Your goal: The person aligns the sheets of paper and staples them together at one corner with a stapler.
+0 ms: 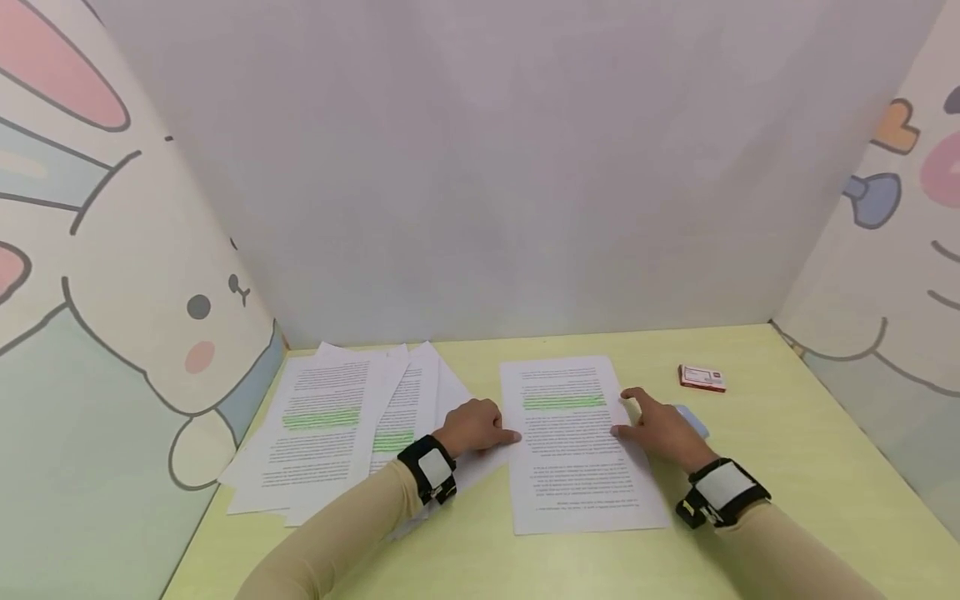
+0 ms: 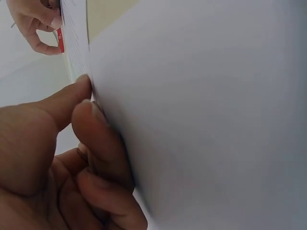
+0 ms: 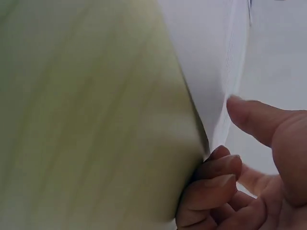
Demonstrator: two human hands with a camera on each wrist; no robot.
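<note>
A printed sheet of paper [image 1: 573,475] with a green highlighted band lies on the table before me. My left hand [image 1: 474,425] is at its left edge, thumb tip touching the margin. In the left wrist view the left hand's fingers [image 2: 103,139] are loosely bent against a white paper surface. At the opposite edge is my right hand [image 1: 663,429], its thumb extended to the margin. The right wrist view shows that thumb apart from the bent fingers [image 3: 211,187], which touch the sheet's edge [image 3: 196,62]. No pinch shows in either hand.
Several overlapping printed sheets [image 1: 315,454], some with green bands, spread over the table's left side. A small red-and-white box [image 1: 702,378] lies at the back right. Partly behind the right hand is a light blue object [image 1: 692,420]. Decorated panels stand on both sides.
</note>
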